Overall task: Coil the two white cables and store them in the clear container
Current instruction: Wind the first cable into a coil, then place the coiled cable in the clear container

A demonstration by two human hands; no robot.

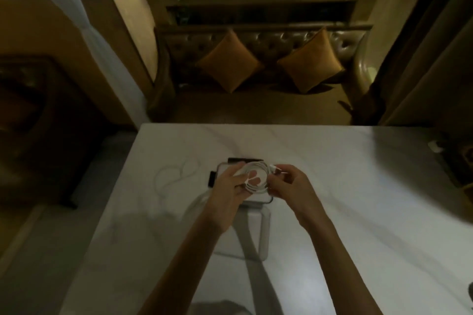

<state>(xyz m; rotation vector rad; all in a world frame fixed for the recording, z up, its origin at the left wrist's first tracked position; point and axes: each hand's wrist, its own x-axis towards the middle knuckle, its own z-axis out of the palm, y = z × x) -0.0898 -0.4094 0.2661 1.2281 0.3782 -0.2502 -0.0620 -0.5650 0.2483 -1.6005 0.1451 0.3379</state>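
Observation:
A white cable (258, 172) is wound into a round coil that I hold above the clear container (222, 165). My left hand (231, 184) grips the coil's left side, fingers through its middle. My right hand (289, 183) pinches the cable's plug end at the coil's right edge. The container has dark clips on its rim and is mostly hidden under my hands. A second white cable (174, 174) lies loose and looped on the white table (358, 199), to the left of the container.
What looks like the clear lid (258, 233) lies flat on the table nearer to me than the container. Dark objects (458, 158) sit at the table's right edge. Beyond the far edge stands a leather sofa (268, 41) with two orange cushions.

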